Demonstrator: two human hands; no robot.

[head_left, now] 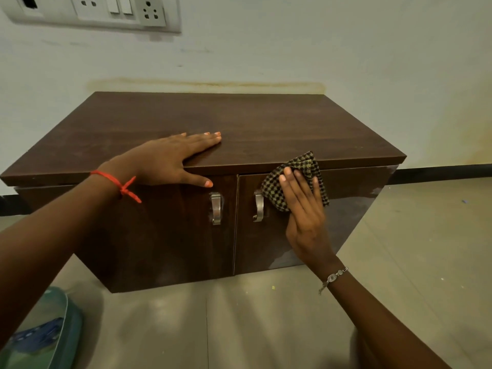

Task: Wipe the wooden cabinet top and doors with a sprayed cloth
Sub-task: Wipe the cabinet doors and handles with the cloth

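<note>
Two hands at work on one low wooden cabinet [165, 235] standing on the floor against a pale wall.

Item, right hand [303, 206]: fingers together and flat, palm pressing a checked cloth [298, 166] against the upper part of the right door [346, 209], just beside that door's metal handle [258, 206]. The cloth's top corner reaches the front edge of the cabinet top [213, 121]. The hand pins the cloth rather than gripping it.

Item, left hand [170, 158]: open, fingers spread slightly, laid flat on the front part of the cabinet top, thumb hanging over the edge onto the left door [173, 230]. It holds nothing; it appears to brace the body.

Item, doors: both shut. Pale hazy patches show on the right door's outer and lower areas; whether spray film or reflection cannot be told. A second handle [216, 209] sits on the left door, near the centre seam.

Item, green and blue object [45, 331] at lower left on the floor: blurred, not identifiable.

Step in hand, by judgement: the door-wiping stage, right door, upper band. Whether the top is finished cannot be told.

Next move calls for: steady flat pressure, overlapping passes down and outward across the right door, care around the handle, then the left door.
</note>
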